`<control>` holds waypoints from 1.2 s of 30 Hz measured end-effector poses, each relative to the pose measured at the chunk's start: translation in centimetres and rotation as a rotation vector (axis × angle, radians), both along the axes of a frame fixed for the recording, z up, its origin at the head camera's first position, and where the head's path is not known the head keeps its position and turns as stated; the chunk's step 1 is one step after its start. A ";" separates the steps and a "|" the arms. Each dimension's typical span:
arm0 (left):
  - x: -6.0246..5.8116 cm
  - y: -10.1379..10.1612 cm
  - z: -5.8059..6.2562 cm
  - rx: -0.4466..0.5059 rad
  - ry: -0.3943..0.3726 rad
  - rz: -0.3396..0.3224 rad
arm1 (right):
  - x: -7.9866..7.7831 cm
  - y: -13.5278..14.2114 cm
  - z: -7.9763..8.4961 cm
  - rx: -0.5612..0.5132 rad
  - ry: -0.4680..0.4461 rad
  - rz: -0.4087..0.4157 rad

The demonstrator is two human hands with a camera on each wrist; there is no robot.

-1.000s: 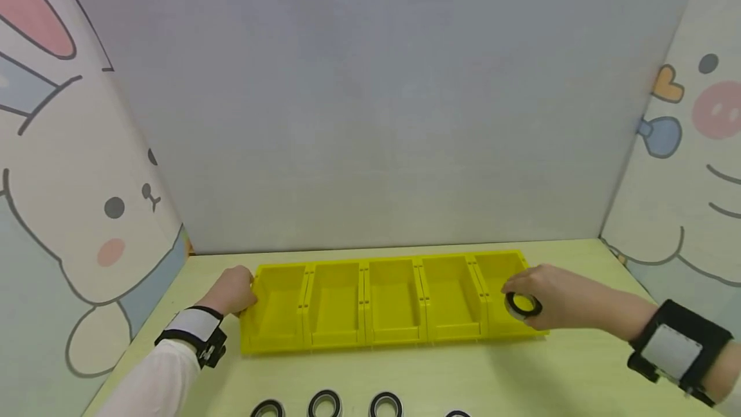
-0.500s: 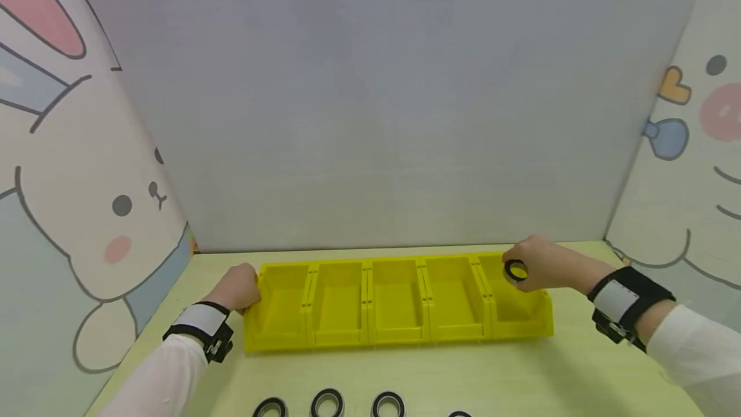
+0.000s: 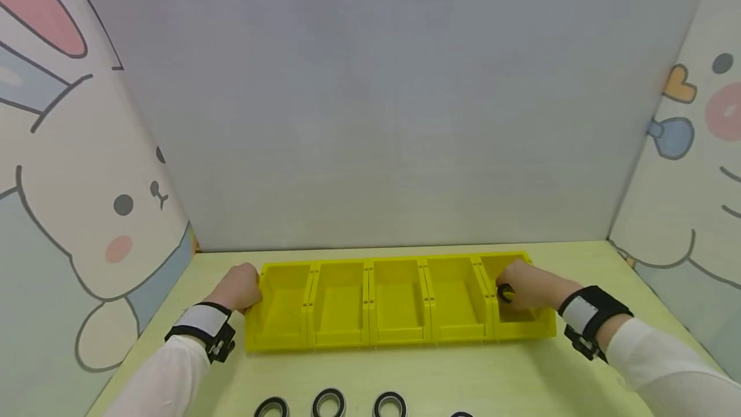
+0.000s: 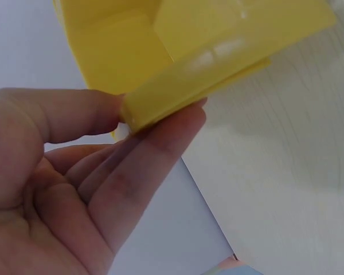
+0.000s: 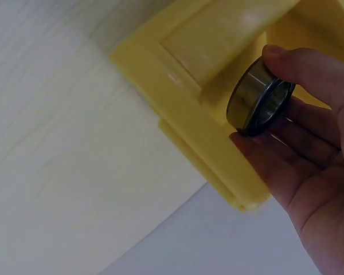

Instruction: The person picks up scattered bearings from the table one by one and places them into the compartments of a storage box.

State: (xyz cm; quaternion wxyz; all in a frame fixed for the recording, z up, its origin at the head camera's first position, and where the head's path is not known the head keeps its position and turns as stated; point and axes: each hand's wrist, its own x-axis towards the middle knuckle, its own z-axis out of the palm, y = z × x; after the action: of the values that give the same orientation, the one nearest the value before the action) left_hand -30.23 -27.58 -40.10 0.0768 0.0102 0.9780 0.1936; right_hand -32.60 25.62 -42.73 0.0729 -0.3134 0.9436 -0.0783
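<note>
A yellow bin row [image 3: 399,338] with several compartments stands on the table in the head view. My left hand [image 3: 236,287] pinches its left side wall; in the left wrist view the thumb lies on one face of the wall [image 4: 218,57] and the fingers on the other. At the rightmost compartment, my right hand [image 3: 528,285] holds a ball bearing [image 5: 255,97] between thumb and fingers. The bearing is tilted, its shiny outer ring towards the right wrist camera, and sits inside the compartment's walls. In the head view the hand covers part of it.
Several more bearings lie in a row on the table in front of the bins, among them one bearing [image 3: 328,402] and another bearing [image 3: 390,404]; the nearest are cut by the frame's lower edge. A grey wall [image 3: 382,114] rises behind, with cartoon-printed panels at both sides.
My right hand has moved back over the rightmost compartment, then lowered into it with the bearing. The left hand keeps its grip on the bin wall, and the bin row stays in place.
</note>
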 end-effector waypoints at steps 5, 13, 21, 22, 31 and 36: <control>0.2 0.3 0.3 0.006 0.008 -0.004 | 0.1 -0.3 -1.0 -0.019 -0.024 -0.044; 0.1 0.4 0.2 0.001 0.002 0.005 | -0.3 0.1 -2.5 -0.031 -0.006 -0.041; 0.0 0.1 0.2 0.010 0.008 -0.001 | -0.4 0.1 -3.1 -0.021 0.024 -0.035; 0.0 0.1 0.2 0.012 0.005 0.003 | -0.4 0.1 -3.0 -0.013 0.016 -0.035; 0.1 0.0 0.1 0.020 0.013 0.003 | 1.8 -0.2 5.2 -0.028 0.148 -0.150; 0.2 0.0 0.3 0.027 0.016 0.003 | 5.6 -1.1 9.9 -0.087 0.311 -0.118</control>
State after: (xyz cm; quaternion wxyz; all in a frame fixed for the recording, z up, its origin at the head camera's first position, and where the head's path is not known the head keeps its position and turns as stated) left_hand -29.99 -27.55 -39.78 0.0686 0.0114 0.9759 0.2067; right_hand -27.01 24.54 -32.80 -0.0922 -0.2686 0.9560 -0.0740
